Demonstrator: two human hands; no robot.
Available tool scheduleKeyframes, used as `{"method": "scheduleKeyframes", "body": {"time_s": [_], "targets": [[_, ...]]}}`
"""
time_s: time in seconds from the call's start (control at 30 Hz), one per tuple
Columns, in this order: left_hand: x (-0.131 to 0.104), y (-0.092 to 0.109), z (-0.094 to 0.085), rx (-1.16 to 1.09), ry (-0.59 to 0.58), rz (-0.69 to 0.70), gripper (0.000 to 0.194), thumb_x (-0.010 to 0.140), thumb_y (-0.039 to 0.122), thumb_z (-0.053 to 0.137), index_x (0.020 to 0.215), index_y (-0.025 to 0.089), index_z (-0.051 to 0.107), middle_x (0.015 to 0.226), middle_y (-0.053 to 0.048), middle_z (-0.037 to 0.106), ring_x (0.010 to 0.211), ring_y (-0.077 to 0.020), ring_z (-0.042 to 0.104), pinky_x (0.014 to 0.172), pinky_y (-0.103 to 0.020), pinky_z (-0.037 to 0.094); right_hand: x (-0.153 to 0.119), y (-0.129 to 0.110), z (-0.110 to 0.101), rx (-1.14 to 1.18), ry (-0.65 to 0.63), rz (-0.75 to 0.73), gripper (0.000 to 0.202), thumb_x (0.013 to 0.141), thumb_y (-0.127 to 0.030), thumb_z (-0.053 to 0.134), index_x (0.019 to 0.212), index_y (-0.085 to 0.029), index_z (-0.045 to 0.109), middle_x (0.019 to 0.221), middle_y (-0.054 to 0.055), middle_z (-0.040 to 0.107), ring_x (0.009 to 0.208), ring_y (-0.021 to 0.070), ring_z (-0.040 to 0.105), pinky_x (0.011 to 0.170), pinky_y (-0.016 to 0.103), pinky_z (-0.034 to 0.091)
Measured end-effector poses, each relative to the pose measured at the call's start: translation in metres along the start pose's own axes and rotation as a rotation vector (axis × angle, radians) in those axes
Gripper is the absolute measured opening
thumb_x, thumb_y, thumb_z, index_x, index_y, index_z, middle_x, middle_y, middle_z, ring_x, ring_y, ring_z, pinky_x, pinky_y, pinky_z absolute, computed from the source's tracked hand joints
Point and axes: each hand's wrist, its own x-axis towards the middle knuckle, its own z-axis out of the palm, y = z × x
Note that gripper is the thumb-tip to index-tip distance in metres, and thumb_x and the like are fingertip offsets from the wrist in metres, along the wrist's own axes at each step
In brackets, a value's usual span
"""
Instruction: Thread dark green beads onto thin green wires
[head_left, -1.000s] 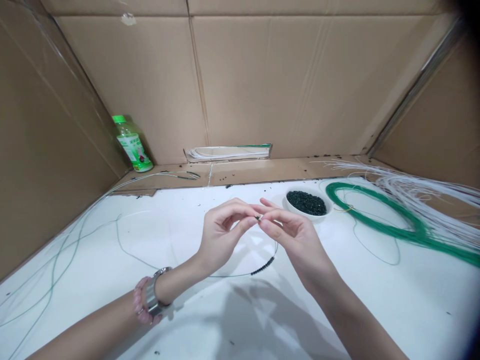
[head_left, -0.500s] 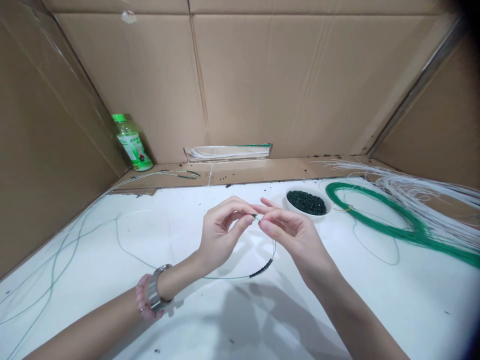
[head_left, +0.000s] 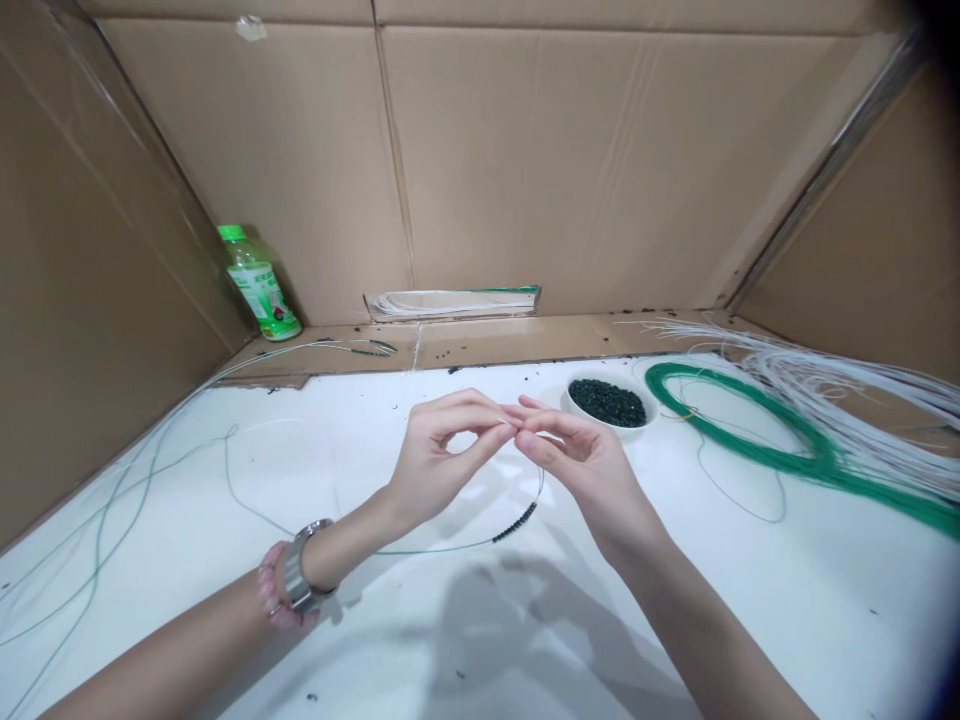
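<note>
My left hand point(head_left: 442, 455) and my right hand point(head_left: 581, 470) meet fingertip to fingertip above the white table. The right hand pinches a thin green cord point(head_left: 442, 550), which rises to its fingers from a short row of dark beads point(head_left: 515, 523) threaded on it. Thumb and forefinger of the left hand are pressed together at the cord's end; a small dark bead showed there a moment ago, and the fingers now hide it. Beyond the right hand stands a white bowl point(head_left: 651, 420) full of dark beads point(head_left: 607, 402).
A coil of green cord point(head_left: 817, 440) and a bundle of white strands point(head_left: 847, 375) lie at the right. A green-capped bottle point(head_left: 262, 290) stands at the back left. Loose cords point(head_left: 101, 550) trail across the left. Cardboard walls point(head_left: 525, 160) enclose the table.
The fingertips of both hands have drawn closer together, covering the bead and cord end seen between them before. The view has shifted slightly.
</note>
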Motion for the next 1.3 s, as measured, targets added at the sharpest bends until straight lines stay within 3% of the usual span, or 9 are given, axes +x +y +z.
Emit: {"method": "scheduleKeyframes", "body": {"time_s": [0.27, 0.5, 0.7, 0.77, 0.93, 1.0, 1.1, 1.23, 1.3], "targets": [[0.008, 0.009, -0.002, 0.146, -0.054, 0.043, 0.014, 0.08, 0.008, 0.06, 0.079, 0.017, 0.071, 0.081, -0.005, 0.069, 0.065, -0.0095, 0.057, 0.049, -0.019, 0.041, 0.004, 0.005, 0.0, 0.066, 0.037, -0.034, 0.009, 0.071, -0.034, 0.07, 0.075, -0.026, 0.07, 0.102, 0.002, 0.07, 0.127, 0.0216, 0.041, 0.096, 0.036, 0.038], [0.006, 0.008, 0.001, 0.109, -0.026, -0.021, 0.013, 0.08, 0.012, 0.061, 0.082, 0.017, 0.072, 0.081, -0.006, 0.068, 0.064, -0.0096, 0.055, 0.046, -0.02, 0.037, 0.005, 0.007, 0.002, 0.012, 0.006, -0.042, 0.01, 0.072, -0.032, 0.066, 0.069, -0.023, 0.064, 0.099, 0.004, 0.07, 0.127, 0.023, 0.04, 0.096, 0.039, 0.037], [0.019, 0.006, -0.011, 0.025, 0.177, -0.183, 0.012, 0.077, 0.021, 0.065, 0.067, 0.016, 0.069, 0.067, -0.001, 0.061, 0.052, -0.0067, 0.044, 0.045, -0.02, 0.031, 0.008, 0.012, -0.008, -0.483, -0.141, -0.118, 0.007, 0.067, -0.017, 0.061, 0.063, -0.021, 0.058, 0.107, 0.006, 0.067, 0.127, 0.026, 0.038, 0.102, 0.045, 0.028], [0.021, 0.001, -0.015, 0.02, 0.17, -0.227, 0.013, 0.075, 0.022, 0.067, 0.065, 0.015, 0.068, 0.064, -0.001, 0.059, 0.052, -0.0068, 0.043, 0.044, -0.02, 0.03, 0.01, 0.012, -0.011, -0.611, -0.185, -0.119, 0.005, 0.066, -0.016, 0.062, 0.067, -0.021, 0.062, 0.108, 0.006, 0.067, 0.124, 0.0274, 0.041, 0.102, 0.046, 0.029], [0.017, -0.011, -0.004, -0.021, -0.011, -0.315, 0.015, 0.074, 0.025, 0.067, 0.064, 0.013, 0.067, 0.065, -0.004, 0.063, 0.054, -0.0095, 0.051, 0.048, -0.021, 0.037, 0.015, 0.012, -0.011, -0.195, -0.269, -0.062, 0.024, 0.079, -0.031, 0.057, 0.1, -0.02, 0.063, 0.107, 0.008, 0.066, 0.103, 0.0204, 0.058, 0.093, 0.037, 0.04], [0.021, -0.016, 0.006, -0.017, -0.046, -0.313, 0.017, 0.074, 0.028, 0.066, 0.066, 0.013, 0.067, 0.065, -0.004, 0.063, 0.054, -0.0098, 0.052, 0.048, -0.021, 0.038, 0.019, 0.015, -0.01, 0.037, -0.218, -0.002, 0.024, 0.079, -0.035, 0.059, 0.094, -0.017, 0.063, 0.086, 0.006, 0.068, 0.087, 0.0175, 0.062, 0.084, 0.033, 0.044], [0.039, -0.031, 0.019, 0.016, -0.121, -0.301, 0.022, 0.075, 0.034, 0.065, 0.075, 0.012, 0.068, 0.073, -0.006, 0.066, 0.061, -0.0116, 0.056, 0.053, -0.022, 0.042, 0.026, 0.02, -0.015, 0.208, -0.03, 0.023, 0.024, 0.073, -0.038, 0.066, 0.077, -0.015, 0.06, 0.056, -0.003, 0.055, 0.058, 0.0102, 0.054, 0.065, 0.025, 0.045], [0.072, -0.077, 0.029, 0.114, -0.227, -0.337, 0.033, 0.087, 0.038, 0.05, 0.1, 0.012, 0.065, 0.083, -0.006, 0.067, 0.07, -0.0137, 0.06, 0.061, -0.025, 0.049, 0.037, 0.021, -0.032, 0.291, 0.196, -0.071, 0.022, 0.067, -0.035, 0.066, 0.069, -0.016, 0.053, 0.052, -0.007, 0.042, 0.046, 0.0048, 0.037, 0.047, 0.019, 0.032], [0.08, -0.107, 0.032, 0.224, -0.255, -0.381, 0.026, 0.087, 0.032, 0.052, 0.099, 0.011, 0.062, 0.09, -0.006, 0.065, 0.078, -0.0155, 0.061, 0.071, -0.031, 0.051, 0.04, 0.019, -0.04, 0.325, 0.303, -0.118, 0.021, 0.065, -0.032, 0.065, 0.065, -0.017, 0.049, 0.052, -0.007, 0.04, 0.045, 0.004, 0.031, 0.043, 0.018, 0.027]]}}
